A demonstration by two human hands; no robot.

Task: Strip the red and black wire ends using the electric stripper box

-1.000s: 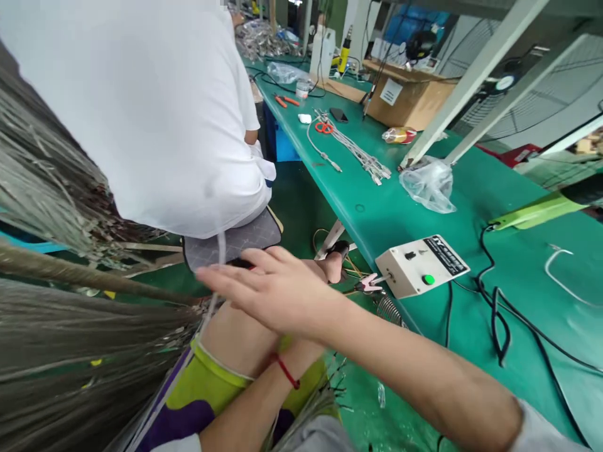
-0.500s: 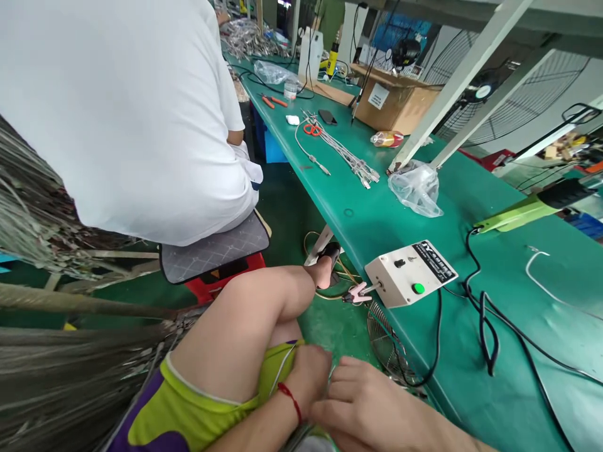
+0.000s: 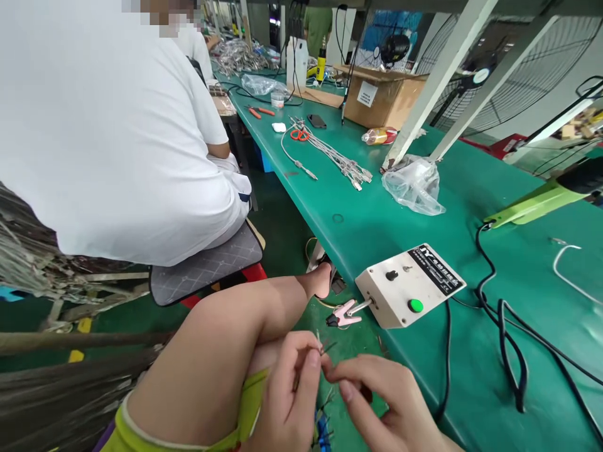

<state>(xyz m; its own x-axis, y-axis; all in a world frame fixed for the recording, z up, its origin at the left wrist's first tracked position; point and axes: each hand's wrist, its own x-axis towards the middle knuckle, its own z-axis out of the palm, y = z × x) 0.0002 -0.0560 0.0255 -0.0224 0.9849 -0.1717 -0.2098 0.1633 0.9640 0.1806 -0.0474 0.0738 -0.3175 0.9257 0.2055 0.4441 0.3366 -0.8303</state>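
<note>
— Now, nearest first: the hands?
— The left hand and right hand meet above the lap, beside the bare knee. Fingers of both are pinched closed on a thin wire, its ends poking up between the fingertips.
— Beyond them?
— A pink clip juts from a white box with a green button, at the table edge; black cables trail right. Farther off: a plastic bag, a cable bundle, a carton. A person in a white shirt sits left.
</note>
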